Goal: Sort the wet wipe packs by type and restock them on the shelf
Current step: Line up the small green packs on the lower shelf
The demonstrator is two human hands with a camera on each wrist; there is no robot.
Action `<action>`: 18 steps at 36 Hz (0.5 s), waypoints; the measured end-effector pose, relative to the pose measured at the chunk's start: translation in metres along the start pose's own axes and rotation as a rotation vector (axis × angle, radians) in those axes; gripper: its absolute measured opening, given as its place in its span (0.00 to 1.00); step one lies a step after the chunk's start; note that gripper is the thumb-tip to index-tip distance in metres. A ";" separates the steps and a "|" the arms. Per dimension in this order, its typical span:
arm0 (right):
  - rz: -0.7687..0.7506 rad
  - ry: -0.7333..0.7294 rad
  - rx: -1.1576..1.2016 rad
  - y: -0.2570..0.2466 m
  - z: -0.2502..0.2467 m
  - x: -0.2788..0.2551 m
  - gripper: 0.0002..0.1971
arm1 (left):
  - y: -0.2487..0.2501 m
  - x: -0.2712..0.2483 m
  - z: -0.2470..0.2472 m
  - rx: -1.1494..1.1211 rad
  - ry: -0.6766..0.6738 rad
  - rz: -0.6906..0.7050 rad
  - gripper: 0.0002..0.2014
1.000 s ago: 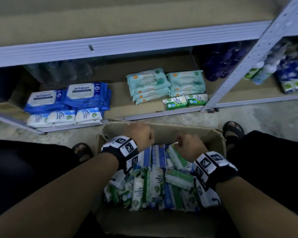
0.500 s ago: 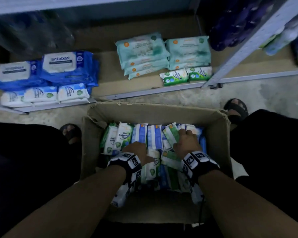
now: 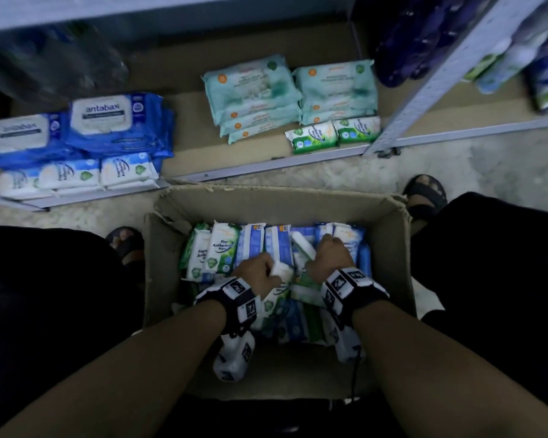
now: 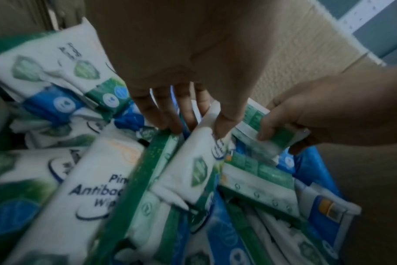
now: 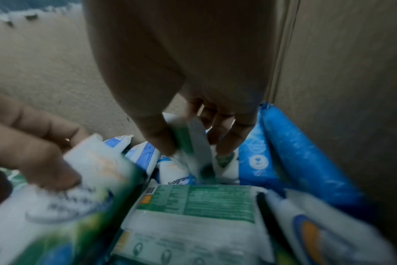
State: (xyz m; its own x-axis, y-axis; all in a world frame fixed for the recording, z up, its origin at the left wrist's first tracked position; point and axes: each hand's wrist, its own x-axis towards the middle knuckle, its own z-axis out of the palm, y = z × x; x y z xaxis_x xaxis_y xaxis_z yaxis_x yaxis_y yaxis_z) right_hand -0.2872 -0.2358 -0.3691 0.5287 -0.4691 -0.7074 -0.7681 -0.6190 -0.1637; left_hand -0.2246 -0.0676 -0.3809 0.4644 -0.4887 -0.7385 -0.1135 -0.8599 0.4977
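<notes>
Low on the metal shelf (image 3: 266, 159), head view: two blue antabax stacks (image 3: 76, 128), three white-blue packs, two teal stacks (image 3: 291, 96), two green packs; below, both hands down in the cardboard box (image 3: 279, 200). Left wrist: left hand (image 4: 181, 71) pinching one green-white pack (image 4: 193, 161), fingers curled. Right wrist: right hand (image 5: 193, 80) gripping one green-edged pack (image 5: 193, 143) between thumb and fingers.

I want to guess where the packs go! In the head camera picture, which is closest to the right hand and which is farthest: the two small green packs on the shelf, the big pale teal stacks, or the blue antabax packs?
From the right hand, in the box:
1. Small green packs, at the shelf's front edge, straight ahead.
2. Pale teal stacks, just behind them, deeper on the shelf.
3. Blue antabax packs, far off to the left.
</notes>
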 end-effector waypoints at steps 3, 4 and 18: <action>0.003 -0.001 0.094 -0.002 -0.005 -0.011 0.31 | 0.005 -0.009 -0.007 -0.014 0.020 0.001 0.11; 0.008 -0.014 0.131 -0.002 -0.007 -0.016 0.31 | 0.007 -0.012 -0.011 -0.015 0.047 -0.021 0.11; -0.125 0.121 0.465 -0.009 -0.038 -0.076 0.31 | 0.033 -0.065 -0.046 -0.467 0.169 -0.144 0.38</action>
State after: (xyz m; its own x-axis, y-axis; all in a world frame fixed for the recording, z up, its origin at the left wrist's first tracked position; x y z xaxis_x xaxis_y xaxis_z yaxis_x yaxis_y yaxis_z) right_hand -0.3066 -0.2183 -0.2876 0.6441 -0.4957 -0.5827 -0.7613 -0.3414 -0.5512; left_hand -0.2177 -0.0575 -0.2954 0.5861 -0.3062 -0.7501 0.3482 -0.7407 0.5745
